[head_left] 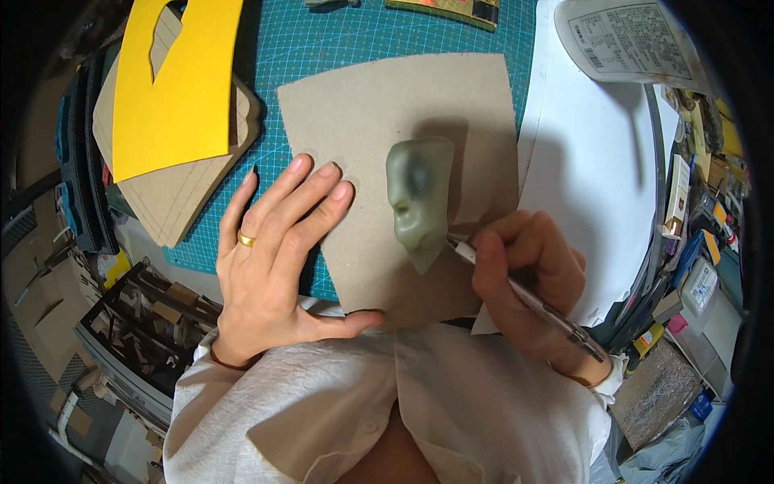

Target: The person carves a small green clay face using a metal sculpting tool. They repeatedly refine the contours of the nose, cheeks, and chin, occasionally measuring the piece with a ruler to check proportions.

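Green face-shaped piece [419,198], pen [545,306] in right hand [532,262], perhaps touching

Single fisheye view from the person's head, steeply downward, close above both hands [270,250]

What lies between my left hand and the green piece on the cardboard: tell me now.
Only a bare strip of the cardboard lies between your left hand and the green piece; the head view shows it.
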Action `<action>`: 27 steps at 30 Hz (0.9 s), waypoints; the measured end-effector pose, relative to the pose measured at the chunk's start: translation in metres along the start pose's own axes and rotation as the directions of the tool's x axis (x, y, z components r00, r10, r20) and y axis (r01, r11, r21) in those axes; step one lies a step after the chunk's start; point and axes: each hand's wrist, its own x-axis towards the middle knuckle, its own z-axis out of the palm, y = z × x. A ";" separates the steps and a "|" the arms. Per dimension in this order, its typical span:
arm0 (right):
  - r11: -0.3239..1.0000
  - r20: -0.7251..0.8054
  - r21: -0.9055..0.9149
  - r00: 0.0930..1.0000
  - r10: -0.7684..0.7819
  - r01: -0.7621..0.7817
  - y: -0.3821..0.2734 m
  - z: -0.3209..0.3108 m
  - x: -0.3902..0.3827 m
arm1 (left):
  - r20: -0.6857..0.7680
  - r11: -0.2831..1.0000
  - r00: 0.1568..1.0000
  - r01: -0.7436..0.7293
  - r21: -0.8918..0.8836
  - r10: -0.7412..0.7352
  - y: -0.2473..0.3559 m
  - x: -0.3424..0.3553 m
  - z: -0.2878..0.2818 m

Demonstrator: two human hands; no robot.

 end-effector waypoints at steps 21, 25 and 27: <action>1.000 0.002 -0.026 1.000 -0.007 0.007 0.000 0.001 -0.001 | 0.021 0.999 0.999 -0.030 0.043 0.029 -0.003 -0.002 0.002; 1.000 -0.004 -0.024 1.000 -0.007 0.007 0.000 0.001 -0.002 | 0.024 0.999 0.999 -0.027 0.042 0.026 -0.002 -0.002 0.002; 1.000 -0.004 -0.026 1.000 -0.004 0.004 0.000 0.001 -0.002 | 0.024 0.999 0.999 -0.027 0.042 0.026 -0.002 -0.002 0.002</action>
